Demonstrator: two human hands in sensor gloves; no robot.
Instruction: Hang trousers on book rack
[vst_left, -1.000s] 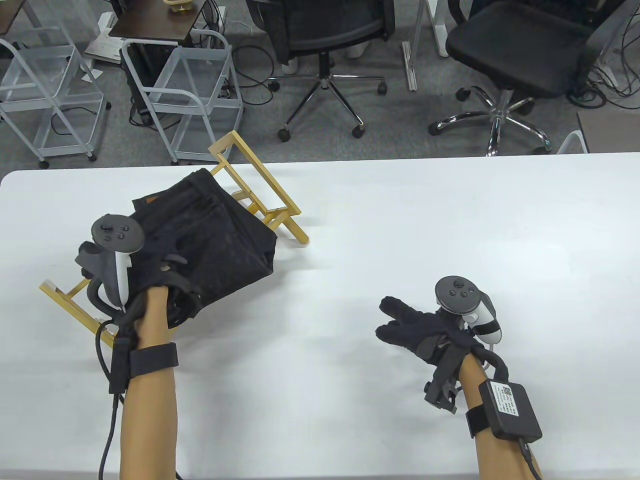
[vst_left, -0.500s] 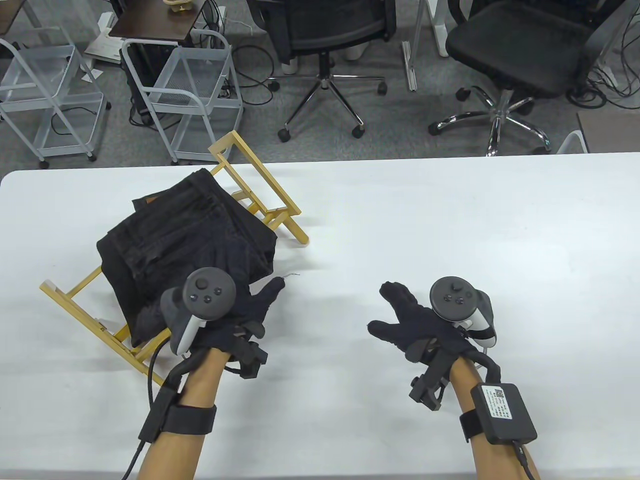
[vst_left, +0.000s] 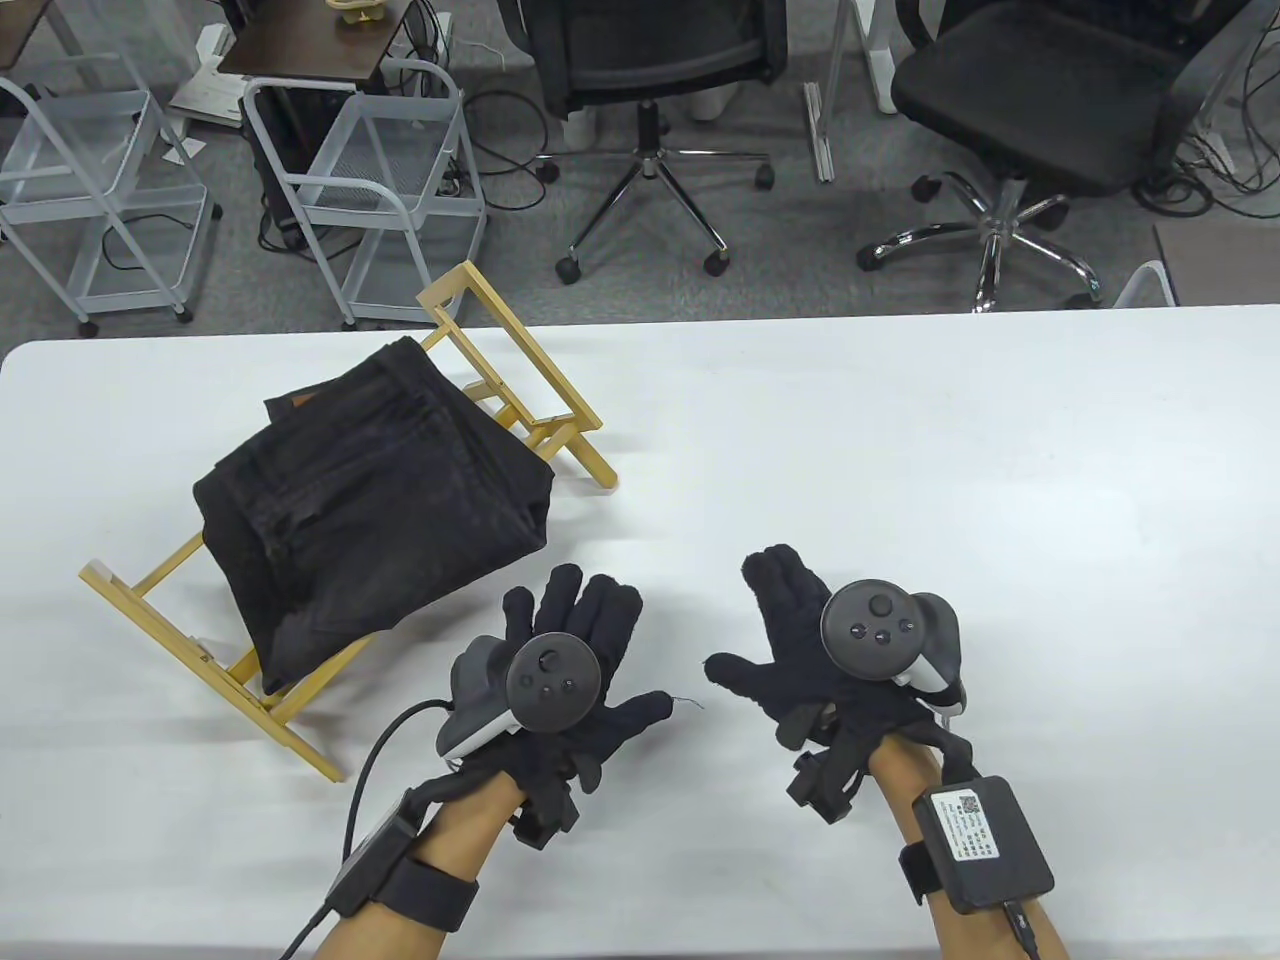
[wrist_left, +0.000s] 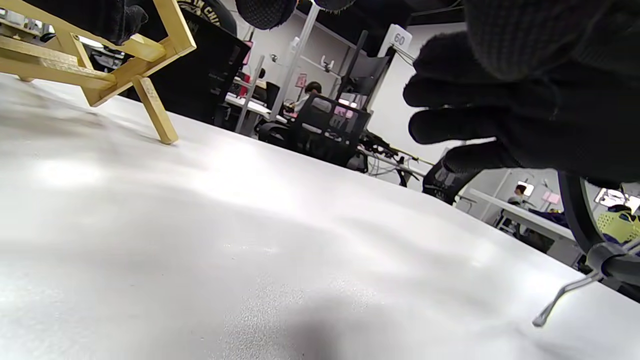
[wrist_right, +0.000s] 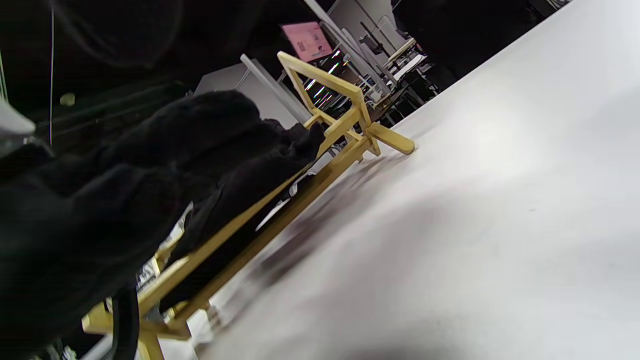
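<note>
Folded black trousers (vst_left: 375, 500) lie draped over the yellow wooden book rack (vst_left: 530, 400) on the left part of the white table (vst_left: 900, 450). My left hand (vst_left: 580, 640) is open and empty, fingers spread over the table just right of the rack's near end. My right hand (vst_left: 775, 620) is open and empty beside it, apart from the rack. In the right wrist view the trousers (wrist_right: 250, 165) rest on the rack (wrist_right: 345, 125). In the left wrist view a rack leg (wrist_left: 155, 110) stands at upper left and gloved fingers (wrist_left: 450, 125) show at upper right.
Beyond the table's far edge stand two office chairs (vst_left: 660, 60), two wire carts (vst_left: 370, 170) and cables on the floor. The table stretches bare to the right of my hands.
My left hand let go of the trousers and drew back to the right and toward me, fingers spreading. My right hand shifted slightly left. The trousers stay on the rack.
</note>
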